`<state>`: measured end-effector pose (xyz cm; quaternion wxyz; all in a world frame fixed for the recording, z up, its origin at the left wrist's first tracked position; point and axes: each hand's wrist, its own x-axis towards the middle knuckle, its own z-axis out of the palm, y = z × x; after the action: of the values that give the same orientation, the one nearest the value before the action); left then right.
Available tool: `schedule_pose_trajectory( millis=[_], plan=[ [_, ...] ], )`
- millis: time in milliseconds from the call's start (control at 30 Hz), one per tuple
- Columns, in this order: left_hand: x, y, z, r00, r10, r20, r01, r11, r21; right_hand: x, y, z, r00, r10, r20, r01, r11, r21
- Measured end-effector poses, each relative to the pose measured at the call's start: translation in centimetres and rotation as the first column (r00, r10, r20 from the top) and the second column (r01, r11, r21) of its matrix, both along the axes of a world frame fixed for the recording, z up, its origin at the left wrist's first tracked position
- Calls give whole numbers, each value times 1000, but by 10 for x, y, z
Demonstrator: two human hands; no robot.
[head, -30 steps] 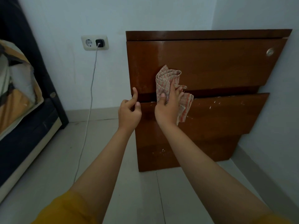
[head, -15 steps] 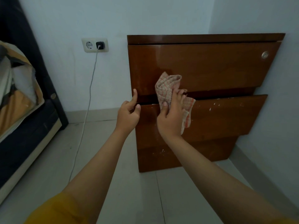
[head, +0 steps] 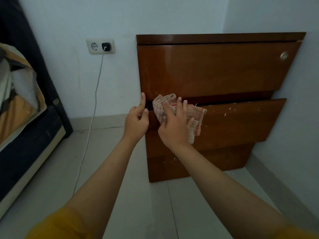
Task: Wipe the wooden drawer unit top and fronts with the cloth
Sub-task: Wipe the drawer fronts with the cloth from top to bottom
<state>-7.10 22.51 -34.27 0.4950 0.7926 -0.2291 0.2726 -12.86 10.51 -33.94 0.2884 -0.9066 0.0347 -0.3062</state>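
The wooden drawer unit [head: 215, 71] stands in the room's corner, with three glossy brown fronts. Its middle drawer [head: 241, 121] juts out slightly and carries white specks. My right hand [head: 174, 125] presses a checked orange-and-white cloth [head: 195, 116] against the left top edge of that middle front. My left hand [head: 137, 122] rests at the unit's left edge, forefinger raised along the corner and the other fingers curled, holding nothing.
A wall socket [head: 100, 46] with a black charger and a white cable [head: 91, 118] sits left of the unit. A bed [head: 20, 118] with bedding fills the left side. A round lock [head: 283, 55] marks the top drawer. The floor is grey tile.
My right hand has slid the cloth down from the top drawer front to the middle drawer's upper edge. The left hand has stayed at the left corner.
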Motion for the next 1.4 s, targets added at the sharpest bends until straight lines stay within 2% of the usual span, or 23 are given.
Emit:
schedule_pose_trajectory(
  millis=[533,767,867,967,1200,1400],
  plan=[
    [-3,-1,0,999,22,-40,-23,999,-22,-2,-99,0,969,-245,16,241,962,126],
    [-10,-1,0,994,111,5,-111,994,9,-2,-104,1,971,-231,63,217,961,172],
    [-15,-2,0,978,151,144,-156,987,25,-2,-91,-2,978,-180,105,167,978,125],
    [-17,-5,2,957,158,242,-183,980,84,-1,-74,-6,989,-104,101,104,995,10],
    [-19,-8,-1,962,159,222,-193,971,139,1,-78,-17,985,-151,85,156,987,-49],
    [-19,-11,-1,959,196,207,-225,966,127,2,-98,-17,967,-244,79,244,970,10]
  ],
)
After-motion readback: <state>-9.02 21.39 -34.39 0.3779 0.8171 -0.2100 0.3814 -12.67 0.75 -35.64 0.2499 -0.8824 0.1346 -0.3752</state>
